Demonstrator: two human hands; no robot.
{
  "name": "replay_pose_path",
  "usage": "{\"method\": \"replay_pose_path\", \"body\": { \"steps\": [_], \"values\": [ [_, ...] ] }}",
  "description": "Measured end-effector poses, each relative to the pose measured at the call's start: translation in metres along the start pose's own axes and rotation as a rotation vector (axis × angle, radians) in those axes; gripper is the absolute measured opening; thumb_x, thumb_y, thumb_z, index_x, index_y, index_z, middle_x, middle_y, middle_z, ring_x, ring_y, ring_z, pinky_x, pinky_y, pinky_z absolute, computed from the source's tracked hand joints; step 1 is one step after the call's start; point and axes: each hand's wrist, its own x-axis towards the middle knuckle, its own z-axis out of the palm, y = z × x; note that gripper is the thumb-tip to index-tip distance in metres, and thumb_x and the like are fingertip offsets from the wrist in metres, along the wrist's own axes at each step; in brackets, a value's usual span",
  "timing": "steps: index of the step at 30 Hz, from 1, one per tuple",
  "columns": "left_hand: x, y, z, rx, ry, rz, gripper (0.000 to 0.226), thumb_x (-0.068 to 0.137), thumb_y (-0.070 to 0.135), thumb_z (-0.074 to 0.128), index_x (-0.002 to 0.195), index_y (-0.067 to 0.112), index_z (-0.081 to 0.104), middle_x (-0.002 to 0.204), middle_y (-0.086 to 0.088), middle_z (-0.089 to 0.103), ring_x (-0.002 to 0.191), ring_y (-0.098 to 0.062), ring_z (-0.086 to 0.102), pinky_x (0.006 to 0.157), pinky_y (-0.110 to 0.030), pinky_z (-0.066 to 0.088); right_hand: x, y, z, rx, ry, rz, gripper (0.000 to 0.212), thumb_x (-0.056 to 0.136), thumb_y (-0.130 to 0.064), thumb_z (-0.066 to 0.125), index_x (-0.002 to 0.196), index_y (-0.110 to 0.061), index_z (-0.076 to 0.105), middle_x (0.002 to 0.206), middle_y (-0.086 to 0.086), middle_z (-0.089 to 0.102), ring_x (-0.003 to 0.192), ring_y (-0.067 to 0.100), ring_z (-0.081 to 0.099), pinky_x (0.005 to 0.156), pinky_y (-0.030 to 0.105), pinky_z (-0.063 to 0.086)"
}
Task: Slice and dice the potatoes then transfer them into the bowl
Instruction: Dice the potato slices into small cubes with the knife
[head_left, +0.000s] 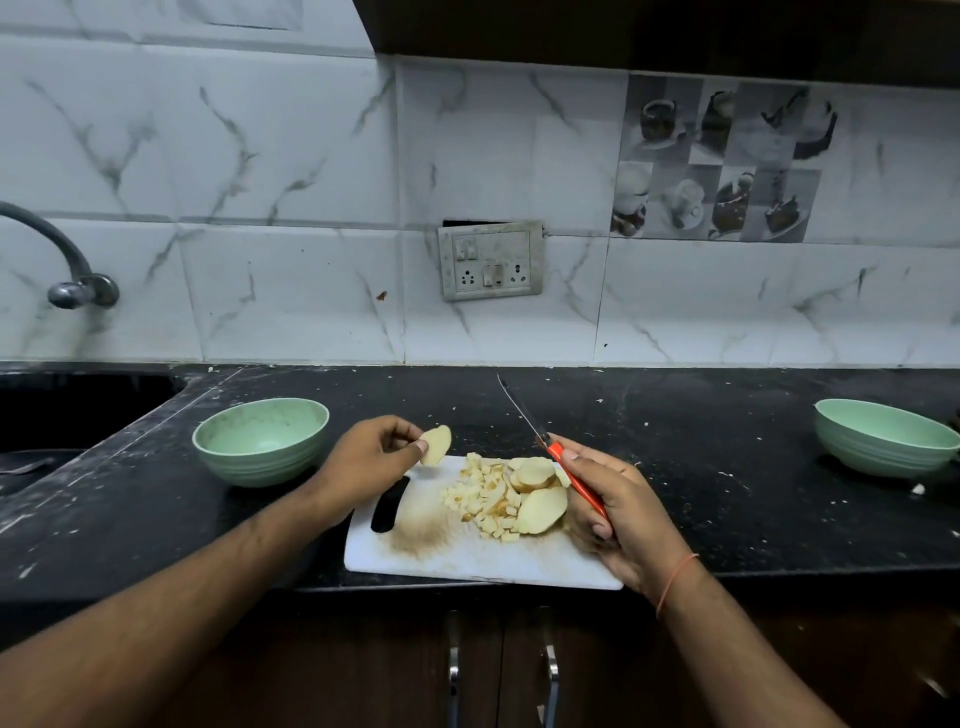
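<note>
A potato slice (436, 444) is pinched between the thumb and fingertips of the left hand (371, 460), held just above the far left corner of the white cutting board (467, 558). On the board lies a heap of diced potato (485, 496), and at its 3 o'clock side rest more thick slices (540, 491), partly hidden behind the right hand (615, 512). That hand curls around the orange handle of a knife (545, 444); the thin blade points away toward 11 o'clock and is hard to make out against the black counter (701, 467). A green bowl (261, 441) stands at 9 o'clock from the board, beside the left hand. A second green bowl (883, 436) sits far off at 3 o'clock, its right edge cut off. At 10 o'clock, the sink (62, 410) is dark and its contents unclear.
</note>
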Motion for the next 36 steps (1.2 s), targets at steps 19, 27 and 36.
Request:
{"method": "replay_pose_path", "body": {
  "steps": [19,27,36],
  "values": [
    [-0.05,-0.004,0.003,0.118,0.115,-0.025,0.03,0.088,0.022,0.067,0.113,0.036,0.073,0.074,0.006,0.074,0.064,-0.003,0.068,0.067,-0.02,0.05,-0.059,0.009,0.113,-1.682,-0.035,-0.089,0.037,0.101,-0.044,0.037,0.136,-0.042,0.048,0.106,-0.002,0.07,0.104,0.026,0.063,0.075,0.038,0.047],
    [-0.041,-0.013,-0.009,0.246,-0.134,0.007,0.036,0.089,0.04,0.079,0.124,0.033,0.076,0.063,0.019,0.06,0.062,0.004,0.056,0.065,-0.011,0.041,-0.053,0.017,0.109,-1.783,0.075,-0.079,0.044,0.101,-0.044,0.032,0.144,-0.047,0.041,0.098,-0.004,0.07,0.096,0.025,0.064,0.068,0.036,0.041],
    [-0.037,-0.025,-0.02,0.213,-0.163,0.041,0.04,0.077,0.051,0.089,0.115,0.04,0.08,0.087,0.015,0.069,0.067,0.003,0.055,0.07,-0.015,0.048,-0.06,0.007,0.128,-1.671,0.109,-0.069,0.037,0.101,-0.042,0.037,0.133,-0.038,0.054,0.101,-0.007,0.07,0.102,0.021,0.062,0.077,0.036,0.051]
  ]
}}
